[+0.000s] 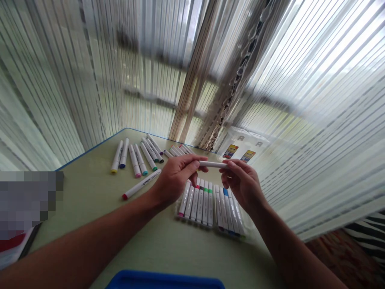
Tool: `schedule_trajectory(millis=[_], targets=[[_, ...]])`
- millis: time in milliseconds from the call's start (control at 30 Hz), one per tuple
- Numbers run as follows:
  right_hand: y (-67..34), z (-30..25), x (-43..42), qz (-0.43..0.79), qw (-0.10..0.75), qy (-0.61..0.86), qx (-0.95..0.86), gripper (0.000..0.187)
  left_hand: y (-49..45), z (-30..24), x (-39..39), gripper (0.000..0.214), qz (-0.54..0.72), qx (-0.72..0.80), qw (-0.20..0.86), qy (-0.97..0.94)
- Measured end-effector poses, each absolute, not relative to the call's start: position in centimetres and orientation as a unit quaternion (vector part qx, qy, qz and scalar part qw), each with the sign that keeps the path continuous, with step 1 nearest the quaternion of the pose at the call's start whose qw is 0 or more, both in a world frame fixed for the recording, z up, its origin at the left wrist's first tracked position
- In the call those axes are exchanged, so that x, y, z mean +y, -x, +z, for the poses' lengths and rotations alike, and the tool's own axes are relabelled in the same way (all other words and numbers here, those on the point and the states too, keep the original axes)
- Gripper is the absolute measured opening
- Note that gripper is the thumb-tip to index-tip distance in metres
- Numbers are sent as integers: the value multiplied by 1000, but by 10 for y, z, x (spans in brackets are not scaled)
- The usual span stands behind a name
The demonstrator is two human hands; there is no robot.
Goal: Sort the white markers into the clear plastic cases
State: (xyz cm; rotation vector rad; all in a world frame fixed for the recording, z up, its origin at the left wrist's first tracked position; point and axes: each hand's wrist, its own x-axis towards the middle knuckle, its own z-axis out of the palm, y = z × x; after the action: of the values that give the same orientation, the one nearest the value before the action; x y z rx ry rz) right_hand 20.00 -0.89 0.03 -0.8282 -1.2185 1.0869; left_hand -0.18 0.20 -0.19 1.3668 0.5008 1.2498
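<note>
A white marker [214, 164] is held level between both hands, above the table. My left hand [177, 176] pinches its left end between thumb and fingers. The other end is gripped by my right hand [243, 180], its fingers curled. The marker's two ends are hidden in the fingers, so its colour does not show. Just below the hands stands a clear tray [192, 220] with two groups of white markers [202, 204] in rows, some with pink, red, green or blue bands. A red-ended marker [141, 184] lies apart, near my left forearm.
Several loose markers [140, 158] with coloured ends lie on the green table [90, 192] at the back left. A clear plastic case [240, 140] with yellow labels stands at the back right, by the string curtain [150, 80]. A blue object [165, 279] is at the near edge.
</note>
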Motion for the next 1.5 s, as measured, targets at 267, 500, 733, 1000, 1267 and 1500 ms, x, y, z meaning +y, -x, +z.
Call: schedule_trajectory(millis=[267,500,733,1000,1267,1500], targets=[[-200,3,-9,477,608,365,-520,11,3,0,-1,32,525,234,539,-615],[-201,1,-8,472,613,362,-521,11,2,1,-2,31,516,269,507,-636],[-200,2,-10,457,600,379,-536,13,1,-1,1,26,520,275,519,-620],[-196,0,-15,391,560,422,-596,18,0,-3,2,23,500,287,510,-638],[-188,2,-23,227,520,491,-661,27,-1,-8,-2,27,453,282,494,-686],[-190,1,-22,252,528,491,-646,24,-1,-7,2,24,474,300,474,-679]])
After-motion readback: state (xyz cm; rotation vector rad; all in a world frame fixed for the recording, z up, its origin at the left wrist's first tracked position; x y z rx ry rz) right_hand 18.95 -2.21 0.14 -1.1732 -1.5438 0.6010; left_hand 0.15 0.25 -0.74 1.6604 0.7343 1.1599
